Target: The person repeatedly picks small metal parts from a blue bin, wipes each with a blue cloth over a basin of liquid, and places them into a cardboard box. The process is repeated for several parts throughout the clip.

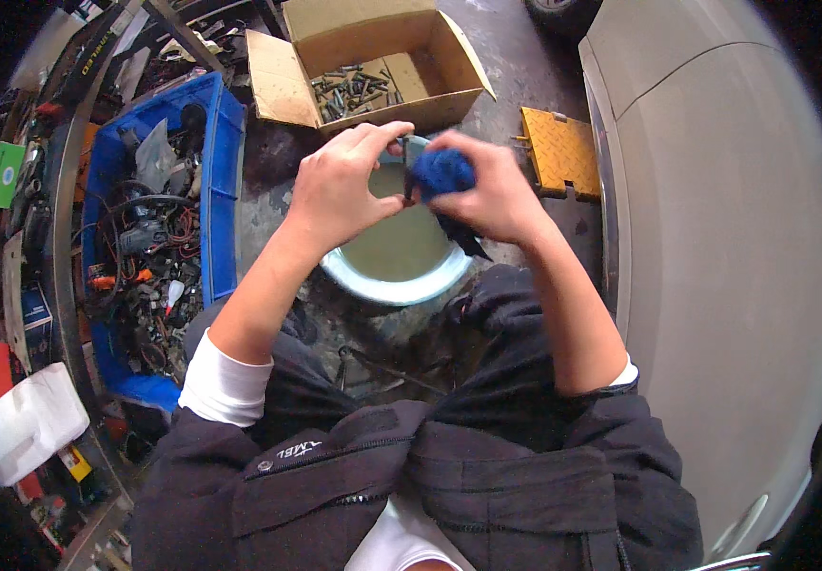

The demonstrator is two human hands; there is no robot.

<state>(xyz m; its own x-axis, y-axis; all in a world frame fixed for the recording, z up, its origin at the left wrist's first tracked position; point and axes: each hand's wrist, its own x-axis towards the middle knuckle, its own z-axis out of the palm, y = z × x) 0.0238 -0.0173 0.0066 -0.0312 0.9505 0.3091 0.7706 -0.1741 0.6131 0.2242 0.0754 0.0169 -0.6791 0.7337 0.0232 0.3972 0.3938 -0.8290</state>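
Above a round, light-blue basin (397,291) of murky liquid, my left hand (340,182) grips a small dark part (407,168) by its two ends, between thumb and fingers. My right hand (493,185) holds a bunched blue cloth (443,173) against or right beside that part. A dark tail of cloth hangs below my right palm. The part's exact kind cannot be told, as fingers and cloth cover some of it.
An open cardboard box (454,107) with several bolts (357,89) stands beyond the basin. At left are a blue crate (222,185) of mixed parts and a metal rack (63,214). A yellow ramp (564,150) and a light-coloured car (725,214) are at right.
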